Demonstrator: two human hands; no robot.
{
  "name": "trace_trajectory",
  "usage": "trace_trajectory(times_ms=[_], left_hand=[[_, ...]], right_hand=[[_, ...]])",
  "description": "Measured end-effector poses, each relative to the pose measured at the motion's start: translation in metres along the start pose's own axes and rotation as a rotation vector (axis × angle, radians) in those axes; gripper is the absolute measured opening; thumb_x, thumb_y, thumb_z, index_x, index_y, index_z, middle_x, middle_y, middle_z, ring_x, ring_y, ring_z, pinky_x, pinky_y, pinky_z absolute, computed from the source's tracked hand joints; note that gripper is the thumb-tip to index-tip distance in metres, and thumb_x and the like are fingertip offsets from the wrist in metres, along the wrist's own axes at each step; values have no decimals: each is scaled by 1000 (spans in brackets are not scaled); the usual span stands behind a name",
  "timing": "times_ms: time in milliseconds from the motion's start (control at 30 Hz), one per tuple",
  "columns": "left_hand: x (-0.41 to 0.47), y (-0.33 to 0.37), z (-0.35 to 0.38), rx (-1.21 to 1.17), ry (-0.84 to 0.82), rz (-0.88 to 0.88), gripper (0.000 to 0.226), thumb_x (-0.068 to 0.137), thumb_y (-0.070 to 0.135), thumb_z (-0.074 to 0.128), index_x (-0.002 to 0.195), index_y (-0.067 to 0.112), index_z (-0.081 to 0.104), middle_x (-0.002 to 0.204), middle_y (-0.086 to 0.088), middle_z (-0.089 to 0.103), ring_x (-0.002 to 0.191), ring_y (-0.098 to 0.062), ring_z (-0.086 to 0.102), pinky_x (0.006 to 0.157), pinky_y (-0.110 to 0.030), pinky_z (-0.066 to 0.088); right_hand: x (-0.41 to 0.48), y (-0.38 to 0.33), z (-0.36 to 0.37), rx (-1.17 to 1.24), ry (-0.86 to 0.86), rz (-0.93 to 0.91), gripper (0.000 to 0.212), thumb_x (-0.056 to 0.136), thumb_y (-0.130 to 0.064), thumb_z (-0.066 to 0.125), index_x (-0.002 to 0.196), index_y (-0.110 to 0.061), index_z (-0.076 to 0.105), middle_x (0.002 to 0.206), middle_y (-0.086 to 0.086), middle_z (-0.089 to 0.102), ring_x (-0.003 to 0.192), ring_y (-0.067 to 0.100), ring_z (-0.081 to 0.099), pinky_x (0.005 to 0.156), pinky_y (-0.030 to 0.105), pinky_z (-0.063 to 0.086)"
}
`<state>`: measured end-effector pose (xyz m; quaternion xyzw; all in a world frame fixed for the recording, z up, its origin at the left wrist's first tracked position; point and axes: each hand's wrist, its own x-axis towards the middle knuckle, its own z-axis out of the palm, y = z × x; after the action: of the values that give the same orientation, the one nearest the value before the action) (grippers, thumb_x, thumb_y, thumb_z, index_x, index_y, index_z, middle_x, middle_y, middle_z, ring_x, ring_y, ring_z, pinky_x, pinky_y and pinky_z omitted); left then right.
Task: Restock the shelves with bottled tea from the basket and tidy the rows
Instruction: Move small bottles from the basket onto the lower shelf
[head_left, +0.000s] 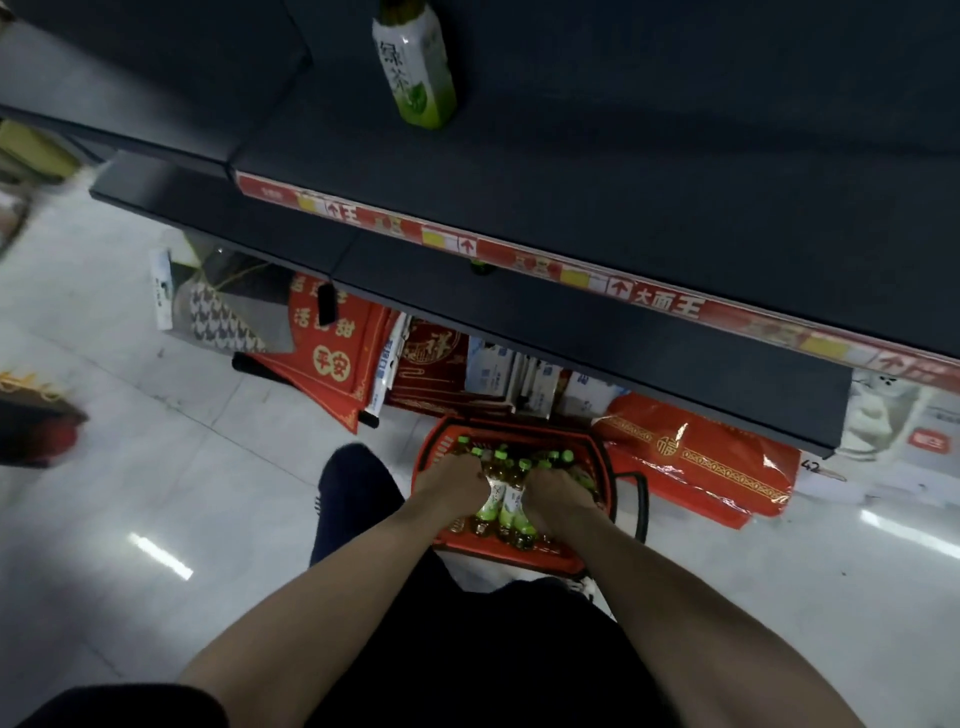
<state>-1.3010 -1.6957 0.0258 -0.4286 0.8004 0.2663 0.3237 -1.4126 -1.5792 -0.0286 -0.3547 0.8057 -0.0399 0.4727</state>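
The basket (521, 559) sits on the floor (171, 467) at lower centre of the frame, just below the front edge of the bottom shelf. It is packed with bottles (506, 501). Their green caps point up-frame toward the shelving and their bases point back toward the person, so each long axis runs from near to far. Whether they lie flat or lean I cannot tell.

Both hands are down among them. The left hand (451, 480) is on the left side of the pack and the right hand (560, 491) on the right, with two bottles showing between. Each hand's fingers curl down round bottles near the shoulders and look clamped on, though the fingertips are buried. Neither hand is nearer than the other.

The lift looks to go straight up-frame, with the caps leading. The shelf (649, 171) at upper right is bare apart from one lone bottle (415, 67) at top centre. It stands well back from the red price strip (519, 255), label facing out.
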Motion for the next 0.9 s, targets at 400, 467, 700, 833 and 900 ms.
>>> trace_trajectory(times_ms=[400, 467, 700, 833, 900], left_hand=[[97, -67, -52, 181, -166, 182, 45, 83, 32, 38, 112, 11, 65, 119, -11, 68, 106, -29, 65, 89, -37, 54], [105, -76, -53, 202, -174, 251, 30, 95, 28, 39, 103, 13, 64, 113, -7, 68, 99, -23, 64, 73, -29, 48], [135, -101, -27, 167, -98, 361, 17, 99, 23, 42, 98, 21, 59, 94, 3, 60, 91, -21, 60, 77, -32, 46], [169, -115, 10, 144, -88, 370, 24, 97, 28, 41, 99, 23, 65, 98, 4, 67, 91, -18, 64, 79, -35, 54], [191, -121, 27, 115, -59, 384, 23, 98, 30, 41, 96, 25, 64, 97, 6, 66, 89, -17, 63, 76, -35, 52]], right_hand=[[51, -62, 16, 74, 131, 200, 30, 97, -15, 48, 124, -15, 62, 125, 6, 63, 116, 28, 61, 102, 44, 51], [57, -69, 23, 70, 167, 206, 31, 96, -17, 47, 123, -16, 62, 123, 6, 65, 113, 28, 62, 101, 45, 51], [85, -65, 67, -63, 210, 198, 32, 103, -28, 45, 127, -13, 59, 132, 8, 60, 127, 30, 55, 108, 46, 44], [118, -50, 99, -142, 211, 175, 33, 102, -32, 46, 128, -16, 57, 132, 7, 59, 129, 29, 52, 110, 46, 41], [138, -42, 111, -145, 244, 149, 35, 102, -34, 44, 131, -19, 56, 134, 5, 58, 130, 28, 50, 112, 45, 40]])
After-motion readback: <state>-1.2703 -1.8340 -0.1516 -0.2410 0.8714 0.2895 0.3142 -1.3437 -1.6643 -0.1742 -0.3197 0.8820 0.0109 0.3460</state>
